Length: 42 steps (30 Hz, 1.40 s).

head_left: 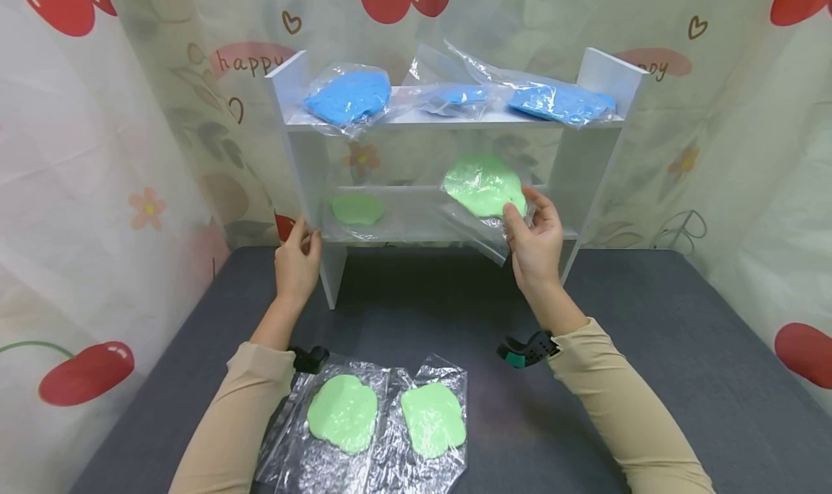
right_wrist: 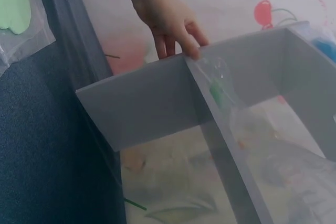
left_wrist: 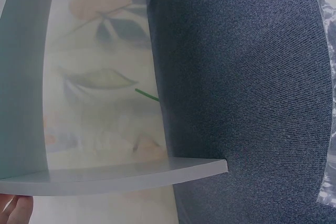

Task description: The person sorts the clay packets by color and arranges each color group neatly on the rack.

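Note:
My right hand [head_left: 538,241] pinches a clear plastic bag [head_left: 490,240] holding a flattened, light green clay-like lump [head_left: 484,185], in front of the middle level of a white shelf unit [head_left: 455,124]. My left hand [head_left: 297,263] holds the front edge of the unit's left side panel [head_left: 305,169]; the right wrist view shows that left hand [right_wrist: 170,22] with its thumb near the edge and fingers along the outer side. Another bagged green lump [head_left: 357,209] lies on the middle level, at the left. Only fingertips [left_wrist: 18,211] show in the left wrist view.
On the top level lie bagged blue lumps [head_left: 351,97], one at the left and others toward the right. Two green lumps [head_left: 342,413] in clear bags lie on the dark tabletop [head_left: 559,422] near the front. Patterned curtains [head_left: 97,191] hang around the table.

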Tool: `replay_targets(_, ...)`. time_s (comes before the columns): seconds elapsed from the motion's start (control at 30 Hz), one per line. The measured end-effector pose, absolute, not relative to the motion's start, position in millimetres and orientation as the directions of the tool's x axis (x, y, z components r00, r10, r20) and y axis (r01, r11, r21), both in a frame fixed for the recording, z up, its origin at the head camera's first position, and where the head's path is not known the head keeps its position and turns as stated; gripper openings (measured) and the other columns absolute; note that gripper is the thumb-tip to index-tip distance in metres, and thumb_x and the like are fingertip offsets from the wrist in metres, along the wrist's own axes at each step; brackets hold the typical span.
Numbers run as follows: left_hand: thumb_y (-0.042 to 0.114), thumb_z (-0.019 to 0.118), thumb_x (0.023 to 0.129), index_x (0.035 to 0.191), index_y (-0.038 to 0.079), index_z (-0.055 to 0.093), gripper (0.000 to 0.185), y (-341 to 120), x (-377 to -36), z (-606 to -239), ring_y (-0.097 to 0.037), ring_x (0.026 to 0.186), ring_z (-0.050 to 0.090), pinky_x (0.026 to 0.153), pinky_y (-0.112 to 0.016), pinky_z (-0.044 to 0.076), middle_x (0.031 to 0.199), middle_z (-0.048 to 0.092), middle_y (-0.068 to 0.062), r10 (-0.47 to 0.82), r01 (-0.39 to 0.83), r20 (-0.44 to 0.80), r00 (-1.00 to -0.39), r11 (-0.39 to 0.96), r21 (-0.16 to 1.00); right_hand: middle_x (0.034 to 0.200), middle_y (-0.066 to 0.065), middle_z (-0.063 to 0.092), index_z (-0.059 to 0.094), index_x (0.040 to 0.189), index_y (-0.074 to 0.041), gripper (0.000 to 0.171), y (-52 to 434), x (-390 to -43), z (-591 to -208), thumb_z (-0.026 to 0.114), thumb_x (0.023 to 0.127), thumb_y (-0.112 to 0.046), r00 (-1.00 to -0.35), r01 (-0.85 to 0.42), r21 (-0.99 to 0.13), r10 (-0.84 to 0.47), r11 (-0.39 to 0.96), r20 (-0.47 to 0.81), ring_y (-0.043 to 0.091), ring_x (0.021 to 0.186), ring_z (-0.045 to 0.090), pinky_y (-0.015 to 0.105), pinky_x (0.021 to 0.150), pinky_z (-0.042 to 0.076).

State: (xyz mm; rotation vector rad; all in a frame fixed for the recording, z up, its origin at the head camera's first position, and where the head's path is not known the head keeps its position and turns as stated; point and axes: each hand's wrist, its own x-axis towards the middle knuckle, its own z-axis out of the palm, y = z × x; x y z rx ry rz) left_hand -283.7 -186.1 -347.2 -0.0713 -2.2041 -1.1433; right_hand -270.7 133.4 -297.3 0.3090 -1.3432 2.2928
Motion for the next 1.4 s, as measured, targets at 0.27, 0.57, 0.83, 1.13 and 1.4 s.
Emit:
replay_targets(0.27,0.015,0.049,0.096,0.142,0.013,0.042,0.046,-185.8,-284.1,-346.3,-0.037,0.104,0.064,0.080,-0.049,0.054,0.122,0.061,-0.023,-0.232,0.326,0.565,-0.792,0.621,0.713,0.099,0.003,0.048,0.054,0.108,-0.012,0.031,118.6,-278.7,-296.3,0.060,0.085,0.007,-0.825,-0.560,-0.727,0.356,-0.398,0.440,0.009,0.080,0.055,0.013,0.064,0.050)
replay_targets(0.57,0.015,0.049,0.096,0.142,0.013,0.041,0.047,-185.4,-284.2,-345.9,-0.037,0.104,0.064,0.082,-0.048,0.053,0.122,0.061,-0.023,-0.234,0.331,0.561,-0.794,0.609,0.721,0.103,0.002,0.045,0.051,0.112,-0.005,0.031,101.1,-286.1,-303.3,0.061,0.085,0.006,-0.811,-0.575,-0.755,0.342,-0.313,0.475,0.012,0.092,0.056,0.015,0.074,0.050)
replay_targets(0.83,0.015,0.049,0.096,0.142,0.014,0.041,0.047,-185.4,-283.8,-346.0,-0.037,0.104,0.063,0.082,-0.049,0.053,0.122,0.060,-0.024,-0.233,0.331,0.559,-0.795,0.606,0.723,0.112,-0.004,0.045,0.051,0.114,-0.001,0.030,84.2,-291.7,-314.2,0.063,0.086,0.000,-0.836,-0.518,-0.835,0.316,-0.185,0.449,0.008,0.084,0.044,0.015,0.072,0.043)
replay_targets(1.13,0.014,0.050,0.096,0.141,0.013,0.043,0.046,-185.1,-283.3,-345.4,-0.037,0.104,0.064,0.080,-0.049,0.054,0.122,0.061,-0.023,-0.240,0.321,0.555,-0.796,0.611,0.724,0.096,-0.005,0.050,0.054,0.112,-0.001,0.029,69.4,-297.2,-323.5,0.065,0.085,-0.004,-0.847,-0.478,-0.875,0.305,-0.081,0.435,0.002,0.059,0.034,0.015,0.058,0.036)
replay_targets(1.4,0.014,0.051,0.096,0.141,0.014,0.043,0.046,-185.5,-283.9,-346.1,-0.036,0.103,0.064,0.079,-0.049,0.054,0.121,0.062,-0.022,-0.246,0.325,0.561,-0.791,0.608,0.724,0.075,-0.005,0.040,0.056,0.117,0.002,0.030,64.6,-292.3,-323.4,0.060,0.090,-0.011,-0.877,-0.436,-0.900,0.219,0.011,0.428,0.003,0.054,0.035,0.018,0.054,0.033)
